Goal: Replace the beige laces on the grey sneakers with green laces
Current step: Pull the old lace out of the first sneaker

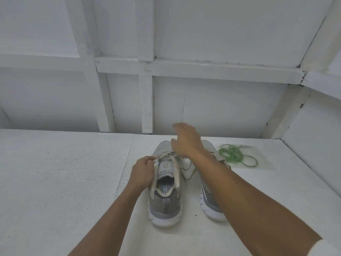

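While the left hand (143, 170) pinches the sneaker (164, 198) eyelet flap on the desk (73, 172), the blurry right hand (186, 143) (can't tell if its fingers grip anything) might snag the beige lace (175, 172) mid-pull, with the green laces (234, 156) waiting nearby.

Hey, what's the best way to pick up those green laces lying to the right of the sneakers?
Pinch the dense tangle at the left end of the green laces, coming straight down from above. They lie flat and loose on the white surface, so no side gives an edge, and the right sneaker crowds their left.
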Demonstrator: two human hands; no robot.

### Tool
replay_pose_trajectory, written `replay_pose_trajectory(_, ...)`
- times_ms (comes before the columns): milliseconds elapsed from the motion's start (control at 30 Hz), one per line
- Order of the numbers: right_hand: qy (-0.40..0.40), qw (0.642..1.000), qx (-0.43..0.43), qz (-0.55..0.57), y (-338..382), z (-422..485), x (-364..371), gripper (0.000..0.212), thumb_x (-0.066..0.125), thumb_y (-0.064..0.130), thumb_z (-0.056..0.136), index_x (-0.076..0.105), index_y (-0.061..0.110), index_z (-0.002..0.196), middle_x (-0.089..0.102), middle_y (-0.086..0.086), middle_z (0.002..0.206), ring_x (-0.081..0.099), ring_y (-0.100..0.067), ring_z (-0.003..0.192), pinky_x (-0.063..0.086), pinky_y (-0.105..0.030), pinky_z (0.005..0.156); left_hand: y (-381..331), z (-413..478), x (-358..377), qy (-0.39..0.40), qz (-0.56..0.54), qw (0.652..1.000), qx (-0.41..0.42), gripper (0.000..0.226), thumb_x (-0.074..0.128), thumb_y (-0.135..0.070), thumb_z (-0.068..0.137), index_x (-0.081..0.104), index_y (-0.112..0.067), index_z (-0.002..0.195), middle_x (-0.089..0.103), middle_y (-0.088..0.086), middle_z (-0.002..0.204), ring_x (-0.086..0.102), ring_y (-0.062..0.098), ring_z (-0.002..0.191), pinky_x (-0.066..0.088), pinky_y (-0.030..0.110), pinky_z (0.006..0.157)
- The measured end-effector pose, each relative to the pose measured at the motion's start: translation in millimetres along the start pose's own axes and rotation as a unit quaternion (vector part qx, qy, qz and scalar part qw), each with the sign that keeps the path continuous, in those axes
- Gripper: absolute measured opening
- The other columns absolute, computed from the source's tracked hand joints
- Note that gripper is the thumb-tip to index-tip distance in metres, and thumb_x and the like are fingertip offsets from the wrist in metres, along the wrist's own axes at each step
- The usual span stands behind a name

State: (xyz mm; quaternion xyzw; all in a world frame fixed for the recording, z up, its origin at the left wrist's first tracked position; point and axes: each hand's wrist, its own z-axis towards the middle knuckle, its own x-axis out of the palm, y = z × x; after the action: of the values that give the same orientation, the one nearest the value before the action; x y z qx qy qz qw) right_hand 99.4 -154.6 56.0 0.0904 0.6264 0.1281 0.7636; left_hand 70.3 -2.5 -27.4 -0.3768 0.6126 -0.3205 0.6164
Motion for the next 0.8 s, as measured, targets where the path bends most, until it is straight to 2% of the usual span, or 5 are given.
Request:
replay_pose_trajectory(100, 0.122, 0.992, -0.023, -0.031, 10.2, -6.5, 21.5, 0.025, 0.054, 0.025, 0.088, 0.064, 0.02, 0.111, 0.055, -0.002, 0.125, 0.035, -0.027, 0.129, 0.033, -0.043, 0.101, -0.4, -0.2, -0.6, -0.001, -0.001, 1.0, 0.0, 0.037, 0.034, -0.01, 0.098, 0.067, -0.013, 0.115, 0.067, 0.007, 0.115, 0.059, 0.023, 0.106, 0.047, 0.035, 0.095)
replay_pose_trajectory(167, 0.149, 0.987, -0.012, -0.065, 15.9, -10.0, 30.8, 0.022, 0.056, 0.026, 0.088, 0.066, 0.021, 0.107, 0.058, -0.002, 0.12, 0.039, -0.026, 0.125, 0.034, -0.042, 0.1, 0.1, -0.1, -1.0, 0.001, -0.004, 1.0, 0.0, 0.037, 0.034, -0.01, 0.098, 0.067, -0.013, 0.115, 0.067, 0.007, 0.114, 0.059, 0.023, 0.106, 0.047, 0.036, 0.095)
replay_pose_trajectory(433, 0.059, 0.997, 0.017, -0.052, 13.7, -7.0, 3.2, 0.02, 0.049, 0.0, 0.085, 0.058, 0.008, 0.101, 0.056, -0.01, 0.113, 0.056, -0.032, 0.105, 0.041, -0.035, 0.075, 1.5, 0.0, -1.6, 0.0, -0.008, 1.0, -0.003, 0.037, 0.034, -0.009, 0.097, 0.067, -0.014, 0.113, 0.068, 0.007, 0.111, 0.06, 0.023, 0.101, 0.048, 0.036, 0.093)
replay_pose_trajectory(600, 0.005, 0.999, 0.043, 0.005, -4.0, 0.9, -17.2, 0.025, 0.045, -0.004, 0.086, 0.05, 0.0, 0.111, 0.05, -0.015, 0.116, 0.053, -0.034, 0.104, 0.038, -0.034, 0.075, -0.1, -0.6, -0.7, -0.003, -0.004, 1.0, 0.001, 0.037, 0.034, -0.009, 0.099, 0.067, -0.012, 0.116, 0.066, 0.007, 0.116, 0.058, 0.023, 0.107, 0.046, 0.034, 0.095)
replay_pose_trajectory(800, -0.002, 0.998, 0.058, -0.019, -17.5, 0.5, -22.2, 0.02, 0.044, -0.009, 0.083, 0.051, 0.003, 0.097, 0.05, -0.013, 0.107, 0.044, -0.026, 0.082, 0.036, -0.033, 0.066, 0.6, -1.5, -0.1, -0.002, -0.005, 1.0, -0.002, 0.037, 0.035, -0.011, 0.098, 0.067, -0.014, 0.115, 0.067, 0.006, 0.115, 0.058, 0.023, 0.106, 0.046, 0.034, 0.095)
